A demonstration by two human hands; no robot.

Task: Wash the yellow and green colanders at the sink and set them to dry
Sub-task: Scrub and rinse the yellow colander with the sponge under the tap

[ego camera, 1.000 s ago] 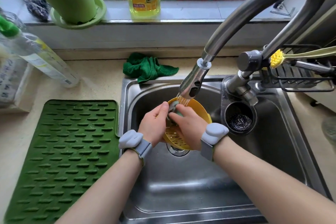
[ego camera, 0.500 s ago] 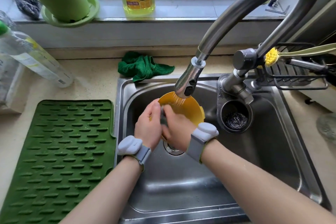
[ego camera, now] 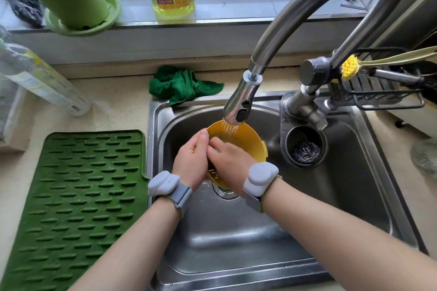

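We hold the yellow colander point(ego camera: 246, 142) tilted over the sink point(ego camera: 331, 208), right under the spray head of the tap point(ego camera: 238, 104), with water falling onto its inner wall. Our left hand point(ego camera: 190, 164) grips the near rim with the thumb hooked over the edge, and our right hand point(ego camera: 228, 159) is curled inside the bowl; a sliver of green shows under its fingers, but we cannot tell what it is. The 2 hands sit close together, touching at the rim. The main risk, as we judge it, is slip: a wet plastic rim held by 1 hand could twist free while the other scrubs and drop onto the drain point(ego camera: 224, 192). Water striking the tilted wall could also bounce out toward the worktop point(ego camera: 113, 104) or the green cloth point(ego camera: 182, 85). The green drying mat point(ego camera: 78, 196) lies to the left with nothing on it, so neither colander is drying yet.
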